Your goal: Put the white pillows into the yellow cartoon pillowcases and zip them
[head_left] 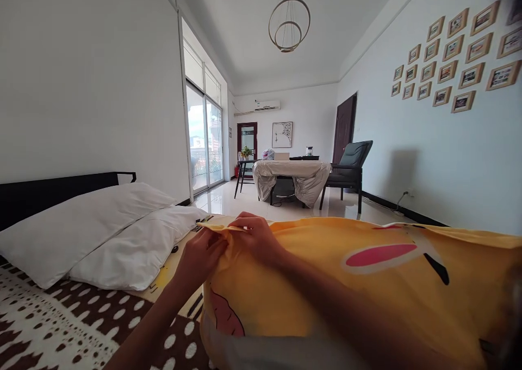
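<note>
A large yellow cloth cover [302, 283] with a cartoon print, a pink oval and dark marks spreads across the front of the bed. It looks like a pillowcase, but I cannot tell for certain. My left hand [204, 249] pinches its left upper corner, fingers closed on the folded edge. Just right of it, my right hand [255, 235] grips the same edge with bent fingers, close to the left one. The fabric is gathered and creased between the two. Whatever lies inside or under the cover is hidden.
Two white pillows [106, 218] lie on the bed to the left, by a black headboard [61, 188]. A brown and white dotted blanket [101, 318] is beneath. Beyond the bed stand a covered table [291, 168] and a black chair [348, 166]; glass doors [204, 136] are at left.
</note>
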`<state>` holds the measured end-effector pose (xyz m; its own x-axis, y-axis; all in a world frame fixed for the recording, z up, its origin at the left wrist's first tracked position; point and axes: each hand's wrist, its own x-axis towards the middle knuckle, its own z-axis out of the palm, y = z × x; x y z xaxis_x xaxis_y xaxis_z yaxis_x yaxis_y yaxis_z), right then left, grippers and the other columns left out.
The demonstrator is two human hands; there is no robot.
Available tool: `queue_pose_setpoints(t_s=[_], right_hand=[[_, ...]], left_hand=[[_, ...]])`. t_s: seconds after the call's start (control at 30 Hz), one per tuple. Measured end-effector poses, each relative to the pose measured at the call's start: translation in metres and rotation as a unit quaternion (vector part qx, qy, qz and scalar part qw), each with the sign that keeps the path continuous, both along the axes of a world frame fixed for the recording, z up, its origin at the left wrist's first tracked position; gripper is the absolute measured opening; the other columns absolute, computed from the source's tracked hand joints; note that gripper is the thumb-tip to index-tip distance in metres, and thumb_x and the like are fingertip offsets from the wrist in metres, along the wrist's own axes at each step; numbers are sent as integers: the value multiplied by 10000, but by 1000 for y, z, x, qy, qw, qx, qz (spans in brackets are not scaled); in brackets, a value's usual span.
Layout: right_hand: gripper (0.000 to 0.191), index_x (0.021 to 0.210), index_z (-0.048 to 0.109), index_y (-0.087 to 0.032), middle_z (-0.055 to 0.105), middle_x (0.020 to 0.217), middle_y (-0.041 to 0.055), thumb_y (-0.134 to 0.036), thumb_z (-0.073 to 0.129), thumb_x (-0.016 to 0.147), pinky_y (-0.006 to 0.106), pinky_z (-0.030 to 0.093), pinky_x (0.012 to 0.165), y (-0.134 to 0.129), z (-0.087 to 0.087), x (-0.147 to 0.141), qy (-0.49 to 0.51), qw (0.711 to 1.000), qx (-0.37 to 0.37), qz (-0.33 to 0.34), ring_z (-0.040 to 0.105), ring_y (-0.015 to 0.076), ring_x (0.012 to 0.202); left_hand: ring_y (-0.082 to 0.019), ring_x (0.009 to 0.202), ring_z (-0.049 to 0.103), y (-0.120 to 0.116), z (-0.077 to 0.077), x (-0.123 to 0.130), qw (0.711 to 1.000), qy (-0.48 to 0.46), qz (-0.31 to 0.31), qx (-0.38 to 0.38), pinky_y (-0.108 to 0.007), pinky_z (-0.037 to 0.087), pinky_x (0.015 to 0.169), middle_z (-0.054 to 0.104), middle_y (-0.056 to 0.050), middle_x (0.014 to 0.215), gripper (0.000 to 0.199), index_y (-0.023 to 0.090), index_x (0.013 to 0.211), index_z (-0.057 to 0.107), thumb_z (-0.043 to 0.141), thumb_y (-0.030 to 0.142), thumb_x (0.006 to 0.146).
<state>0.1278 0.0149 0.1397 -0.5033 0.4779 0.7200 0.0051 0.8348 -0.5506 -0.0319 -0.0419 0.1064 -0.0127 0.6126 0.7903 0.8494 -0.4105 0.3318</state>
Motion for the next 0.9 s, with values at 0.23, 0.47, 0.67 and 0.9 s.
queue_pose_setpoints(t_s=[0.23, 0.47, 0.67, 0.9], right_hand=[[182, 761, 727, -221, 616, 752, -2, -93, 599, 738, 220, 432, 661, -12, -1, -8, -26, 999, 31, 0, 559, 117, 704], [255, 837, 725, -227, 595, 786, -1, -66, 539, 770, 207, 415, 679, -10, -9, -9, -24, 996, 81, 0, 552, 109, 727], [194, 719, 682, -182, 537, 658, -8, -211, 547, 855, 217, 370, 624, -4, -2, -7, -39, 994, 77, -61, 489, 103, 641], [164, 734, 670, -181, 528, 701, -6, -258, 563, 832, 217, 390, 610, -2, 3, -8, 26, 1000, 0, -18, 487, 104, 659]], left_hand=[[-229, 772, 556, 7, -7, -1, 979, 165, 103, 62, -288, 391, 624, 606, -70, 788, 101, 211, 751, 617, 565, 297, 761], [-158, 626, 530, 21, -1, -4, 1000, -21, 12, 0, -256, 394, 557, 564, -6, 720, 47, 198, 740, 493, 495, 232, 772], [-175, 701, 560, 31, -25, -14, 981, -105, 35, 160, -285, 450, 613, 553, -28, 757, 88, 190, 824, 504, 482, 259, 775], [-277, 1017, 553, 22, -19, -21, 982, -110, -129, -83, -402, 471, 844, 583, -96, 1082, 582, 186, 1136, 525, 703, 322, 599]])
